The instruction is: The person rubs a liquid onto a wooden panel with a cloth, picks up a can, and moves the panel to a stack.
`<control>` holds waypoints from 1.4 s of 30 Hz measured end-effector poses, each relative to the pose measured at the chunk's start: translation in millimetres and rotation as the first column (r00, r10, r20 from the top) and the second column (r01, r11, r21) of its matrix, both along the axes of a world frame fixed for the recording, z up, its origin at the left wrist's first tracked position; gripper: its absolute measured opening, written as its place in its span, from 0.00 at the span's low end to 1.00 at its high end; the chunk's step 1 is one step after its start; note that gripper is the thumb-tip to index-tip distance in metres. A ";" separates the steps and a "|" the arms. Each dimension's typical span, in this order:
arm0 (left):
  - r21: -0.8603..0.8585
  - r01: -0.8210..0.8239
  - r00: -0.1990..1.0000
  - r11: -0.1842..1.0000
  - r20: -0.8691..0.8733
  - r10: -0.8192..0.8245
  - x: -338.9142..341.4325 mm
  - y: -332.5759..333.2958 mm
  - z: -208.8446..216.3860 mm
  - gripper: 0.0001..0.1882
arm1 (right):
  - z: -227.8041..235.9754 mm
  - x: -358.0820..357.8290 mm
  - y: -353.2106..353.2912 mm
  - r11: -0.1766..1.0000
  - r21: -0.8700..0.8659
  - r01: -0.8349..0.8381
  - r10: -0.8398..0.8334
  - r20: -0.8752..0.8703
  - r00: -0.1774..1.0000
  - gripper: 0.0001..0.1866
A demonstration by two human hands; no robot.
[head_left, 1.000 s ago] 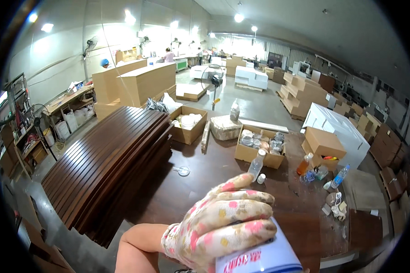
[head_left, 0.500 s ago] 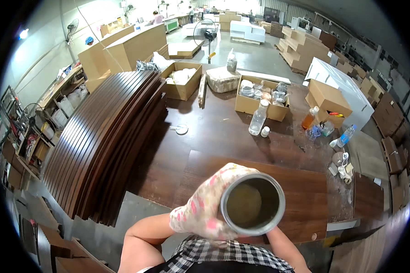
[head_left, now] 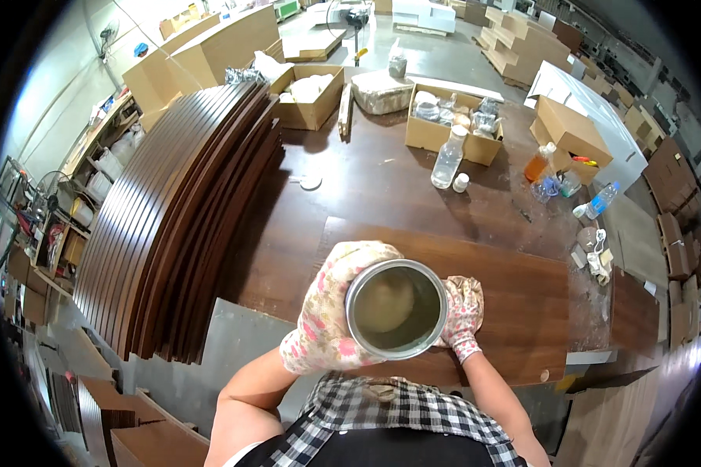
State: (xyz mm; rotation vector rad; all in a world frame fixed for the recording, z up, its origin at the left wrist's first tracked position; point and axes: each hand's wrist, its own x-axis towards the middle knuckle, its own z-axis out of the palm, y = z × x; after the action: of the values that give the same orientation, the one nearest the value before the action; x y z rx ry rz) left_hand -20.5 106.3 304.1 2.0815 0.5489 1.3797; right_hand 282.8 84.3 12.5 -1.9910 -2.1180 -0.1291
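Note:
My left hand [head_left: 331,311], in a floral work glove, is wrapped around an open metal can [head_left: 424,315] held up close to me. Its mouth faces up, and a pale yellowish patch shows inside at the bottom. Just right of the can is my right hand [head_left: 464,313], in a matching glove, low over a brown wood-grain board [head_left: 514,303]. Its fingers look curled in; the can hides part of them, and I cannot make out what they hold. A round white lid [head_left: 311,182] lies farther off on the brown tabletop [head_left: 350,167].
Dark brown grooved panels [head_left: 171,202] are stacked at left. Across the table stand a carton of white material [head_left: 308,89], a carton of bagged items [head_left: 459,144], a clear bottle [head_left: 448,159], a small white bottle [head_left: 461,183] and an orange-liquid bottle [head_left: 539,163].
The can and my left hand have moved left and slightly up in the picture. My right hand, hidden behind the can before, now shows beside it. The view has tilted down.

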 end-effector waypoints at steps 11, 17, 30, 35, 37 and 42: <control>0.334 0.082 0.988 0.939 0.095 -0.120 -8.1 0.3 25.6 0.34 | -19.0 8.1 -6.1 0.999 0.032 0.001 -0.002 0.017 1.000 0.27; 0.232 -0.225 0.913 0.947 0.389 0.121 23.0 -30.9 58.0 0.09 | -21.5 7.6 -7.9 0.998 0.043 -0.044 0.042 0.030 0.999 0.29; 0.319 -0.162 0.965 0.934 0.251 0.082 11.0 -52.0 93.9 0.05 | -13.4 8.3 -9.7 0.997 0.052 -0.052 0.051 0.023 0.998 0.30; 0.658 -0.199 0.939 0.726 0.340 -0.050 8.1 -26.5 104.0 0.12 | -18.9 8.4 -4.7 0.999 0.031 -0.041 0.041 0.000 0.999 0.30; 0.796 -0.132 0.965 0.591 0.240 -0.108 -0.7 -7.4 111.8 0.07 | -9.1 7.2 -7.2 1.000 0.024 -0.021 0.019 0.072 0.997 0.30; 0.701 -0.257 0.929 0.665 0.369 -0.030 5.1 -21.0 109.1 0.04 | -8.4 -4.9 -3.1 0.994 0.071 -0.084 0.086 -0.034 0.996 0.29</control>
State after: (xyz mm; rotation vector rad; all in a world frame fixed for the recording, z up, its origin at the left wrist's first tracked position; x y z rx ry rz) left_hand -15.5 85.3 413.2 2.3079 -0.0873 2.2851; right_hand 277.9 81.3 4.1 -1.8471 -2.1409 -0.1478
